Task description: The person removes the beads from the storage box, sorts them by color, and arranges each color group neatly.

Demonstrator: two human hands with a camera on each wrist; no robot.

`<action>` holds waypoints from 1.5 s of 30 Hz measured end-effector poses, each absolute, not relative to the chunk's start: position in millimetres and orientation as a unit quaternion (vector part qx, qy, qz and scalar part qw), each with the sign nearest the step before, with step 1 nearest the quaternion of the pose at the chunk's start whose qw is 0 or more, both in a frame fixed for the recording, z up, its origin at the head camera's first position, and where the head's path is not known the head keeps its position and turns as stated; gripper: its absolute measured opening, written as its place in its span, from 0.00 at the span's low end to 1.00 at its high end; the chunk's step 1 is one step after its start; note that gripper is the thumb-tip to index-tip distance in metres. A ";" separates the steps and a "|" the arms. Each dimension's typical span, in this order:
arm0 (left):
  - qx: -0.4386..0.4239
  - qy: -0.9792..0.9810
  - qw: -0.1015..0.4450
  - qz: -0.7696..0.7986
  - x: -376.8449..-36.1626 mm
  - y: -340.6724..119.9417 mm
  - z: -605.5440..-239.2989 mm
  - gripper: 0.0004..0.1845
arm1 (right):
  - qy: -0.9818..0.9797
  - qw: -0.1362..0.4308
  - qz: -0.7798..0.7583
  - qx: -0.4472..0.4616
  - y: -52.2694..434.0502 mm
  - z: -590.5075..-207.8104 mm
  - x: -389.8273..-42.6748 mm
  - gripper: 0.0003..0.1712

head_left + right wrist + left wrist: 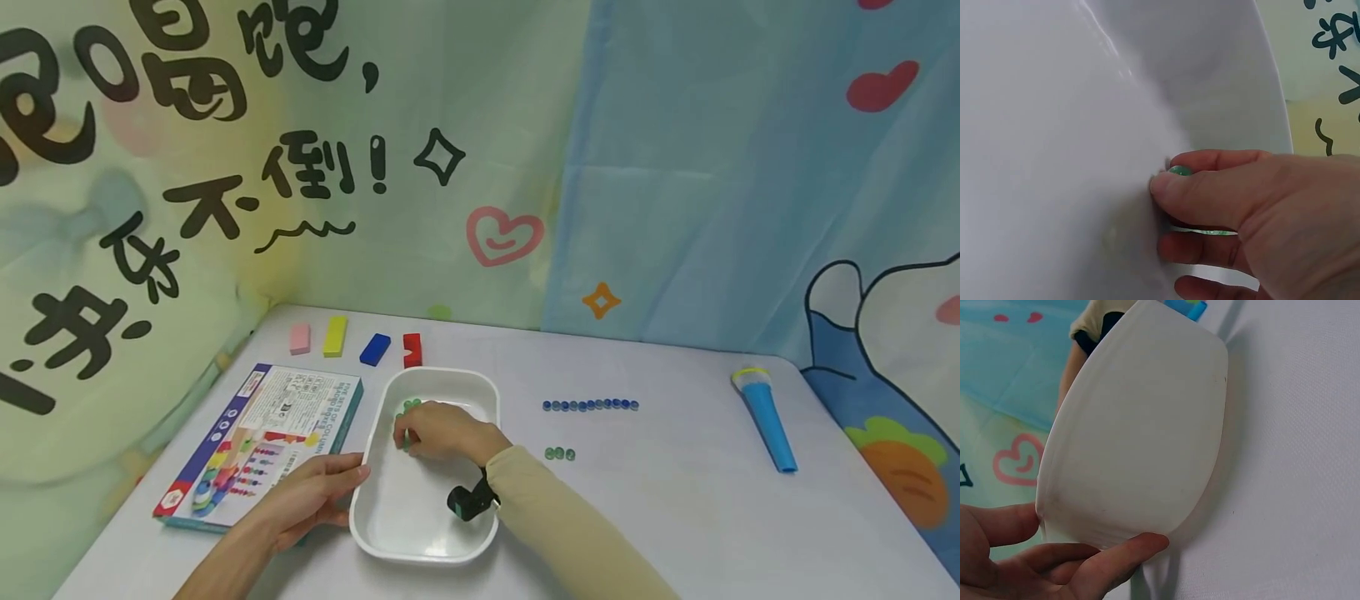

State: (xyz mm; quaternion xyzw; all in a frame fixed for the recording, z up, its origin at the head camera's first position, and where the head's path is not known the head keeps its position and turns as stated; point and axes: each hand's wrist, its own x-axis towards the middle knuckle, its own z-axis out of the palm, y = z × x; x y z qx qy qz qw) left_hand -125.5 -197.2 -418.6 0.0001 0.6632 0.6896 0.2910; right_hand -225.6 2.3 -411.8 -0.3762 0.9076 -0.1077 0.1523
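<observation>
Green bead pinched betw right hand fingertips, prob touching dish

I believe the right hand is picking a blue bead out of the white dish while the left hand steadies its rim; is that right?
Not quite: the bead pinched by the right hand is green, as the right wrist view shows. The blue beads lie in a row on the table. The rest holds: the left hand steadies the white dish.
</observation>
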 end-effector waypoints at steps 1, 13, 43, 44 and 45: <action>0.000 0.664 0.290 0.689 -125.3 -197.2 -419.0 0.36 | 0.907 0.151 -0.105 -0.378 2.7 -411.3 -226.0 0.08; -0.018 0.672 0.286 0.682 -125.4 -196.4 -420.8 0.36 | 0.888 0.131 -0.182 -0.403 46.1 -360.2 -223.7 0.10; -0.023 0.679 0.291 0.674 -125.1 -197.4 -418.5 0.39 | 0.930 0.080 -0.239 -0.266 252.2 -432.9 -214.3 0.08; -0.023 0.679 0.292 0.674 -125.1 -197.3 -418.4 0.39 | 0.931 0.080 -0.240 -0.263 251.7 -433.3 -213.2 0.08; -0.023 0.679 0.292 0.673 -125.0 -197.2 -418.3 0.39 | 0.931 0.080 -0.240 -0.261 251.1 -433.6 -212.2 0.09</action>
